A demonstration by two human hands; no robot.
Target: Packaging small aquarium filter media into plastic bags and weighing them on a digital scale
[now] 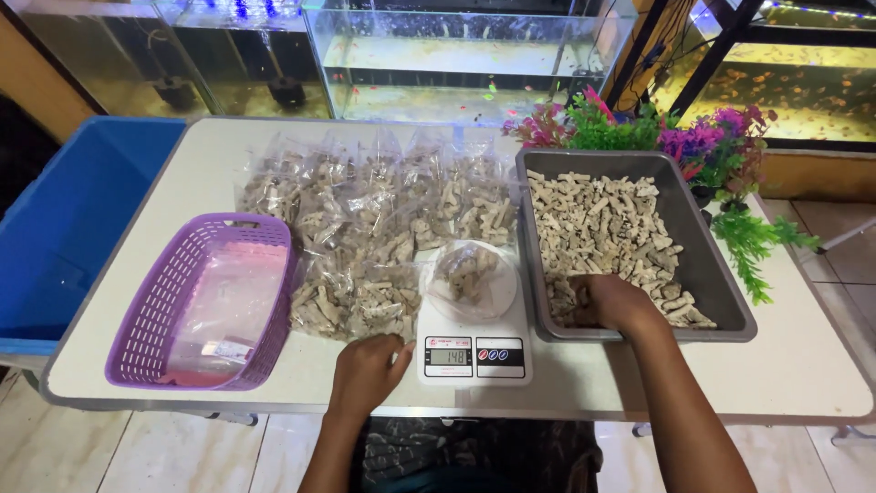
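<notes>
My right hand [619, 305] reaches into the near left corner of a grey tray [708, 274] filled with pale beige rough pieces [598, 224], fingers curled among them. My left hand [367, 370] rests on the white table next to a white kitchen scale [474, 351] with a lit display. On the scale sits an open clear bag [470, 278] with a few of the pieces inside. Several filled clear bags [374, 228] lie in a heap left of the scale.
A purple plastic basket [160, 310] holding flat empty bags stands at the left. A blue bin [64, 228] is beside the table. Artificial plants [693, 146] sit behind the tray. Aquariums [456, 55] line the back wall.
</notes>
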